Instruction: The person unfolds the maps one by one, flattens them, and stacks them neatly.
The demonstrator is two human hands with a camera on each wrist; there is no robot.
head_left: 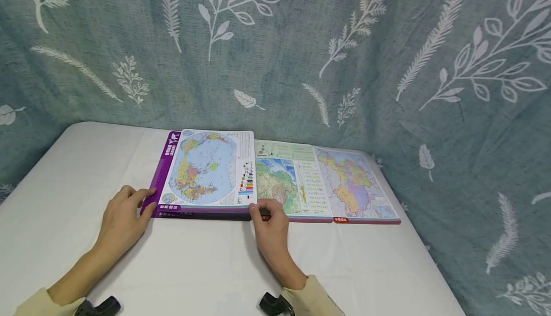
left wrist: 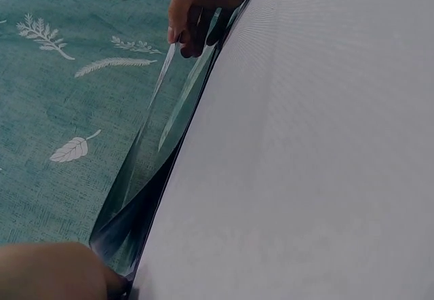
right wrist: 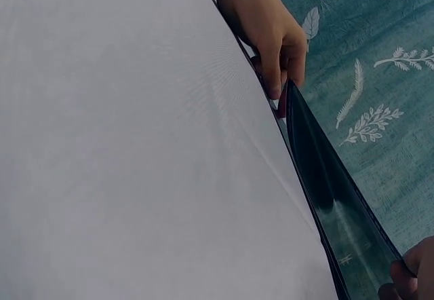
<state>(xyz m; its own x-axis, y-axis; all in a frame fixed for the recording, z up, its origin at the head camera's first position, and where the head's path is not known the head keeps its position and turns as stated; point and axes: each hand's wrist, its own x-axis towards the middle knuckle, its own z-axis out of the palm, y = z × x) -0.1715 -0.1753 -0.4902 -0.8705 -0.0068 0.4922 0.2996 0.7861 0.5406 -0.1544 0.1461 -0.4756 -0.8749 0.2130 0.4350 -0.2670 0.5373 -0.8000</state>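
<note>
Pinching the purple border (head_left: 163,168) near its lower left corner with the left hand (head_left: 122,213), using thumb and forefinger right at the edge. Doing much the same on the other side with the right hand (head_left: 272,225), nipping the lower right corner of the world map (head_left: 206,170) between thumb and curled fingers. Can't really tell about the rest of the fingers, being partly hidden. So basically holding the world map by both near corners, face up between the two hands and stretching away just beyond the fingertips. Looking kinda dark and glossy along the near edge in the wrist views, with a gap between layers. Immediately right of the world map, touching or overlapped (can't say which), a terrain map (head_left: 277,184) with green margins, then past that a colourful map (head_left: 355,179) with a little red label at the near edge. Underneath it all, a white tablecloth (head_left: 206,268). Down by the wrists, beige sleeves (head_left: 312,297) plus dark wrist devices (head_left: 99,307). Way at the back, a blue-green curtain (head_left: 275,67) printed with white leaves and sprigs.
</note>
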